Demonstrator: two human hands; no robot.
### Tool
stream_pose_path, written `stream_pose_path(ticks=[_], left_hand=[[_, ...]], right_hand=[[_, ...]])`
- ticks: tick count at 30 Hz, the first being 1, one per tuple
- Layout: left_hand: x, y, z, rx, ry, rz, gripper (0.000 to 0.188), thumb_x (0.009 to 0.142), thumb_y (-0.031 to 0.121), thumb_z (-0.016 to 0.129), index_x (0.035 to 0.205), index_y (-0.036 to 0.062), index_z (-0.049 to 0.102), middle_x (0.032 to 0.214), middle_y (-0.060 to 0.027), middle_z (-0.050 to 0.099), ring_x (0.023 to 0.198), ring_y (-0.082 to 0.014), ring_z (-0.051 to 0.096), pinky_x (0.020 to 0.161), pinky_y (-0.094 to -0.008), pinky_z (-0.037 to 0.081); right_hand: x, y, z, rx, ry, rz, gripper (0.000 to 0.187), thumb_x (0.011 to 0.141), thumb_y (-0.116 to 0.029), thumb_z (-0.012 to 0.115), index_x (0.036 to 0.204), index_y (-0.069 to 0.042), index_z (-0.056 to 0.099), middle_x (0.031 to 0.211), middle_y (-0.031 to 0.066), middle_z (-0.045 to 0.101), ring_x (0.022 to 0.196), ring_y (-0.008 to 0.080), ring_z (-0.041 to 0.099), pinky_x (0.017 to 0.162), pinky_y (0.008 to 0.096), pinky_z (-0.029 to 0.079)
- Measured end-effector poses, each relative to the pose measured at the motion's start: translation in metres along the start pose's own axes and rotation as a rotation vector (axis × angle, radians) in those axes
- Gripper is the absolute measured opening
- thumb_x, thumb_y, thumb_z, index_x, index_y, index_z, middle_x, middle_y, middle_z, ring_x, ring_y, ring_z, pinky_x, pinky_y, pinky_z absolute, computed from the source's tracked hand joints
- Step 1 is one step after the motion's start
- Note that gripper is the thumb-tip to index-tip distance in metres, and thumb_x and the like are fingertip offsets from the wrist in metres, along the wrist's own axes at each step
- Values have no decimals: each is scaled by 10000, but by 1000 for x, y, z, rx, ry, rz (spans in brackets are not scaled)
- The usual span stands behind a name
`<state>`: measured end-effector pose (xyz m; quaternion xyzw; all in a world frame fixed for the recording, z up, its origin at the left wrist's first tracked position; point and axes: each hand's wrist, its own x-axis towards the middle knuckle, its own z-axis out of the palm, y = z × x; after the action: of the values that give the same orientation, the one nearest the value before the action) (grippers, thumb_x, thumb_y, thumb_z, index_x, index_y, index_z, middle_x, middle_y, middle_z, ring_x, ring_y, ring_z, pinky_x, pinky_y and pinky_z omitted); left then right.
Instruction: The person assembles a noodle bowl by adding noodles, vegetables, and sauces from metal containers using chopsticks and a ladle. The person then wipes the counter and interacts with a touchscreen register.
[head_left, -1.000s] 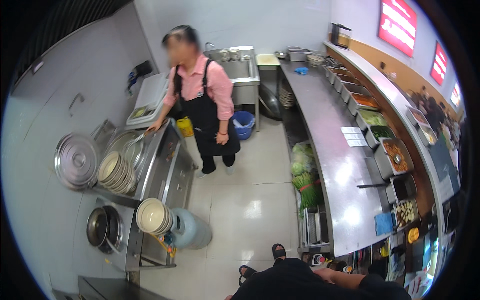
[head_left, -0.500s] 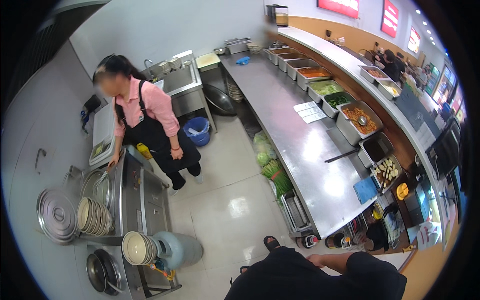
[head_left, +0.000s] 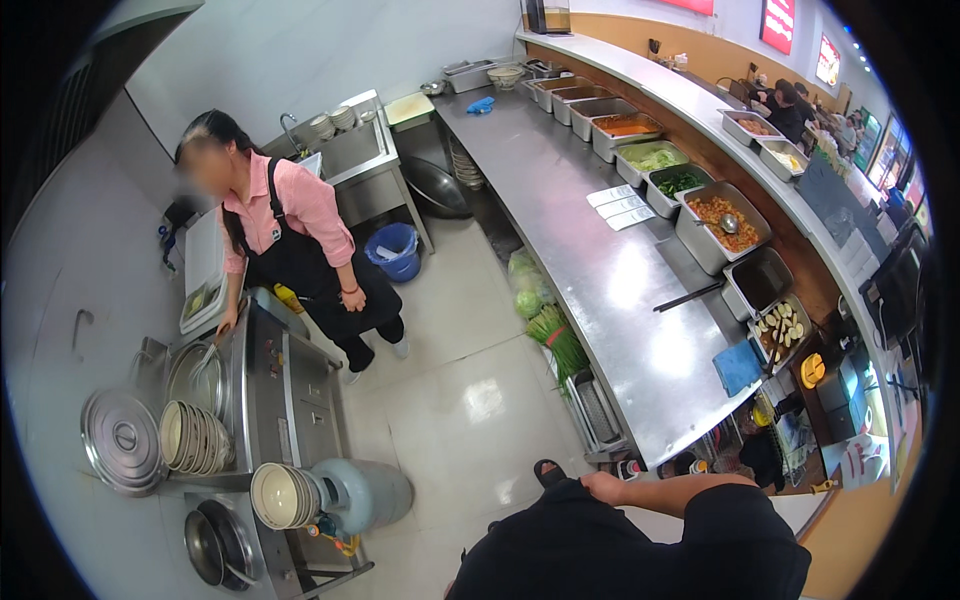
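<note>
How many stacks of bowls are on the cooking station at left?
2. One stack lies tilted beside the big steel lid, next to the pot. The other stack leans at the station's front edge, by the gas cylinder. More dishes sit by the sink.

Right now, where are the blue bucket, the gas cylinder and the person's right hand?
blue bucket (head_left: 394, 250): head view, on its front wall.
gas cylinder (head_left: 365, 493): head view, middle of its pale body.
right hand (head_left: 606, 487): head view, on the back of the hand, low by the dark clothing.
</note>
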<state>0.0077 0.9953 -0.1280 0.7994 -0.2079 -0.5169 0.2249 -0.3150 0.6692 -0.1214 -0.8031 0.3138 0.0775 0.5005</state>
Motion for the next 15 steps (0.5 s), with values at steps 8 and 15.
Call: stream_pose_path(ticks=[8, 15], left_hand=[[-16, -26, -8, 6, 13, -48, 323, 900, 324, 538, 997, 27, 620, 884, -120, 663, 831, -206, 618, 767, -337, 494], [-20, -34, -17, 30, -1, -64, 325, 896, 330, 538, 984, 29, 623, 873, -117, 664, 822, -203, 620, 761, -337, 496]], right_hand=[[32, 15, 15, 122, -277, -176, 612, 775, -419, 635, 1226, -20, 523, 1230, 337, 488, 1156, 422, 498, 982, 408, 389], [46, 20, 19, -277, -150, -138, 350, 792, -324, 568, 1004, -46, 570, 1079, 191, 597, 955, 413, 561, 812, 472, 445]])
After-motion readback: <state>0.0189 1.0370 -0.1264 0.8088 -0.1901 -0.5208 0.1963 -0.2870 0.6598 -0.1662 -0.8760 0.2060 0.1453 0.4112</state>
